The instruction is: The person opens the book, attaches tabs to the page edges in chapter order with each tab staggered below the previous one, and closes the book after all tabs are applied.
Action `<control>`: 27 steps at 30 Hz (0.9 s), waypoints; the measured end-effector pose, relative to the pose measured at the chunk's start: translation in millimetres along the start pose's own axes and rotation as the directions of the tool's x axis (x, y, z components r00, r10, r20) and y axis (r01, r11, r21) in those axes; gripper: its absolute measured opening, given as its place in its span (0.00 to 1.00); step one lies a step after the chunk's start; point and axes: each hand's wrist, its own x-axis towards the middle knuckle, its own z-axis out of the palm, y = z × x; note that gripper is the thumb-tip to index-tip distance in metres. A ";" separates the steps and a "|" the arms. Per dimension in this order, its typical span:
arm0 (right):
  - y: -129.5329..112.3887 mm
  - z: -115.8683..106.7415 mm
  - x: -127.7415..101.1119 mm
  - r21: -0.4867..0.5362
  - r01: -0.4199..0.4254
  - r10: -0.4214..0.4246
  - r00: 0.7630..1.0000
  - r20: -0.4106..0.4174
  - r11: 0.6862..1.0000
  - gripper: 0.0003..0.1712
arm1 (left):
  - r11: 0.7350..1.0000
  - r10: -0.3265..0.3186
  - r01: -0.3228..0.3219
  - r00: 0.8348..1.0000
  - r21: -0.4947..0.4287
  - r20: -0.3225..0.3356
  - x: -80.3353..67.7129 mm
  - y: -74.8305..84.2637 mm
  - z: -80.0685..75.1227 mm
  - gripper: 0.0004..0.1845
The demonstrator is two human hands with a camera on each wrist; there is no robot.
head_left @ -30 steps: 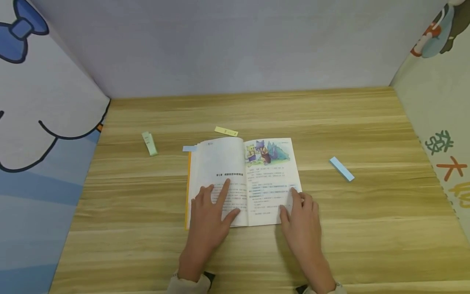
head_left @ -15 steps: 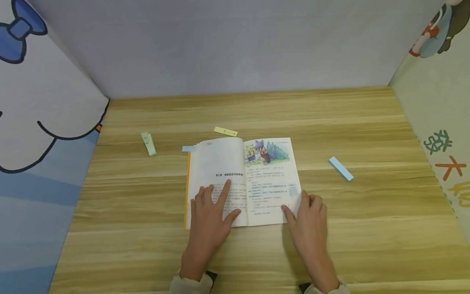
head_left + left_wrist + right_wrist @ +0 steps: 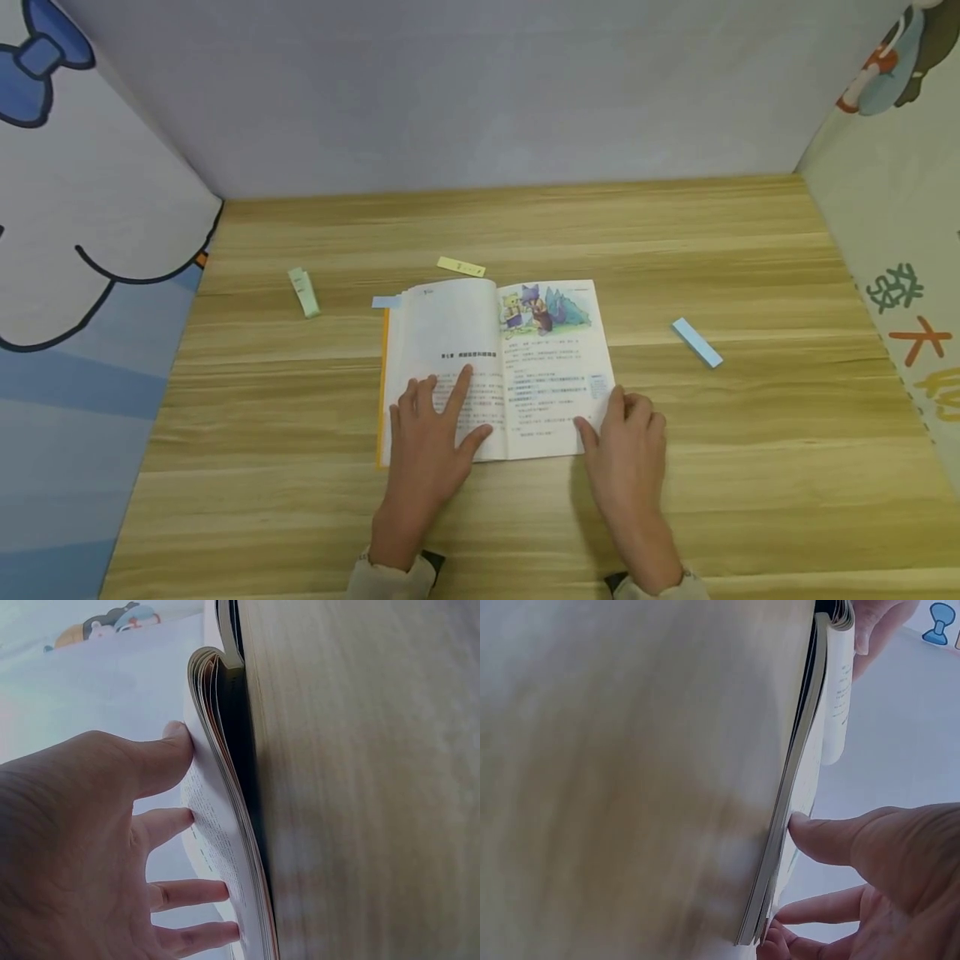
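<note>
An open picture book (image 3: pixel 480 350) lies flat in the middle of the wooden desk (image 3: pixel 750 467). My left hand (image 3: pixel 431 421) presses flat on the lower left page with its fingers spread; the left wrist view shows that hand (image 3: pixel 112 847) against the curved page stack (image 3: pixel 225 847). My right hand (image 3: pixel 626 433) rests at the lower right corner, its thumb on the page and its fingers along the outer edge. In the right wrist view the thumb of the right hand (image 3: pixel 877 862) touches the page edge (image 3: pixel 802 787). A small blue tab (image 3: pixel 597 386) is stuck near the right page's edge.
A green sticky pad (image 3: pixel 304 292) lies to the left and a yellow strip (image 3: pixel 461 267) just behind the book. A blue pad (image 3: pixel 697 342) sits to the right. Another blue tab (image 3: pixel 386 302) pokes out of the book's top left. Cartoon-printed panels wall in both sides.
My right hand has drawn back down and to the right off the blue tab, uncovering it, and now sits at the page corner. The left hand has not moved.
</note>
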 end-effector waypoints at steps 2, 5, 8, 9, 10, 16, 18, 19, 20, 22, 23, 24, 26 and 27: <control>-0.8 -0.1 -0.4 -0.010 0.003 -0.003 1.000 -0.006 1.000 0.39 | 1.000 0.001 -0.001 1.000 0.000 -0.002 -0.1 0.1 0.6 0.41; -1.9 -0.2 -0.4 -0.011 0.005 -0.005 1.000 0.000 1.000 0.38 | 1.000 0.001 -0.001 1.000 0.002 -0.005 -0.4 -0.3 1.0 0.42; -2.4 -0.4 -0.1 -0.001 -0.005 0.005 1.000 0.012 1.000 0.38 | 1.000 0.000 0.000 1.000 0.001 -0.005 -1.0 -0.7 0.7 0.42; -2.4 -0.4 0.1 0.005 -0.010 0.010 1.000 0.013 1.000 0.38 | 1.000 0.001 -0.001 1.000 0.001 -0.005 -1.0 -0.7 0.6 0.42; -2.4 -0.6 0.4 0.011 -0.014 0.014 1.000 0.012 1.000 0.38 | 1.000 0.003 -0.003 1.000 0.002 -0.005 -1.0 -0.6 0.4 0.42; -0.8 -1.0 2.7 0.116 -0.029 0.028 1.000 0.009 0.993 0.37 | 1.000 0.015 -0.015 1.000 0.009 -0.013 0.1 0.9 0.4 0.42; 0.3 -1.1 2.8 0.197 -0.049 0.043 0.998 0.034 0.979 0.35 | 1.000 0.014 -0.013 1.000 0.013 -0.013 0.2 1.2 0.5 0.42; 1.0 -1.4 2.7 0.244 -0.065 0.055 0.997 0.050 0.968 0.34 | 1.000 0.012 -0.012 1.000 0.014 -0.011 0.1 1.2 0.5 0.42; 1.7 -1.8 2.5 0.292 -0.083 0.067 0.996 0.065 0.953 0.34 | 1.000 0.011 -0.011 1.000 0.016 -0.008 -0.1 1.1 0.6 0.42; 3.2 -3.1 1.8 0.389 -0.123 0.089 0.990 0.105 0.913 0.34 | 1.000 0.009 -0.009 1.000 0.016 -0.002 -0.4 1.3 0.2 0.42; 3.9 -4.0 1.6 0.440 -0.144 0.098 0.987 0.126 0.887 0.34 | 1.000 0.009 -0.009 1.000 0.013 0.000 -0.6 1.3 0.1 0.42; 4.4 -5.3 1.2 0.484 -0.161 0.103 0.984 0.144 0.860 0.34 | 1.000 0.009 -0.009 1.000 0.010 0.002 -0.6 1.4 -0.1 0.41; 5.0 -7.7 1.3 0.579 -0.208 0.117 0.974 0.191 0.788 0.34 | 1.000 0.012 -0.012 1.000 0.004 -0.002 -0.2 1.4 -0.3 0.41; 5.2 -9.1 1.4 0.622 -0.234 0.121 0.968 0.218 0.747 0.34 | 1.000 0.014 -0.014 1.000 0.002 -0.004 0.0 1.4 -0.4 0.41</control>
